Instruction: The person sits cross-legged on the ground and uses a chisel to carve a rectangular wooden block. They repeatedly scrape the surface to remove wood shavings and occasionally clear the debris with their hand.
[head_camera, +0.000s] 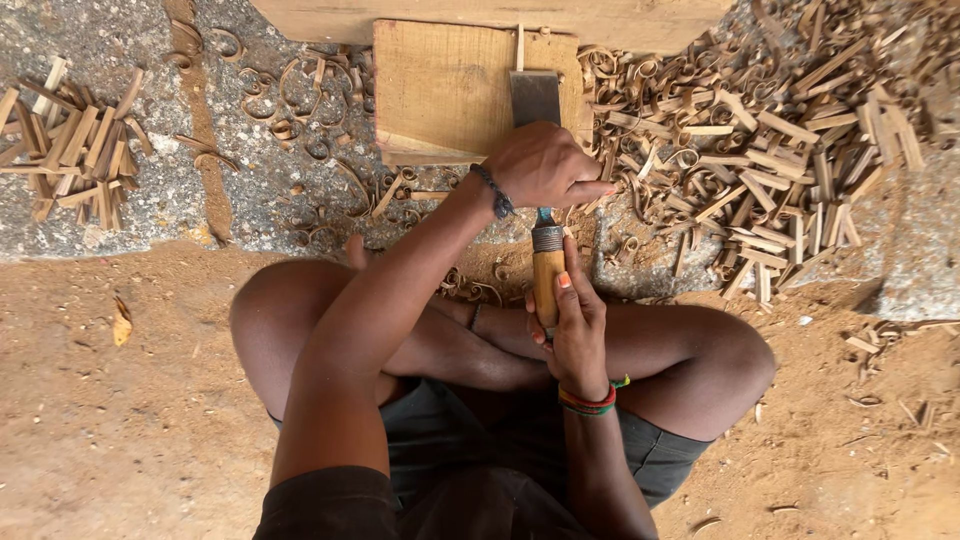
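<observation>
A seated person is working a broad chisel (540, 180) against a wooden block (445, 85) on the ground. The fingers of the right hand (575, 325) are wrapping closed around the chisel's pale wooden handle (547, 280), just below its metal collar, with one orange-painted nail showing near the top of the grip. The left hand (545, 165) is curling shut over the upper shank of the tool, its index finger pointing out to the side, and is hiding the place where shank meets blade. The flat steel blade (535, 97) is lying on the face of the block, its far edge touching a thin pale sliver of wood (520, 48) standing up there (whether the edge is biting into the sliver cannot be told).

A dark beaded bracelet (495, 190) is circling the left wrist, and a red, yellow and green band (588, 402) is circling the right. The person is sitting cross-legged in dark shorts (450, 440) on reddish sandy earth (130, 420).

The block is resting on a grey stone slab (260, 195), against a longer timber beam (480, 15) at the top of the view. Curled shavings (310, 95) are littering the slab beside the block. A large heap of short cut wooden sticks (780, 160) is spreading out on the person's right, and a smaller pile of sticks (75, 150) is lying well apart on the left.
</observation>
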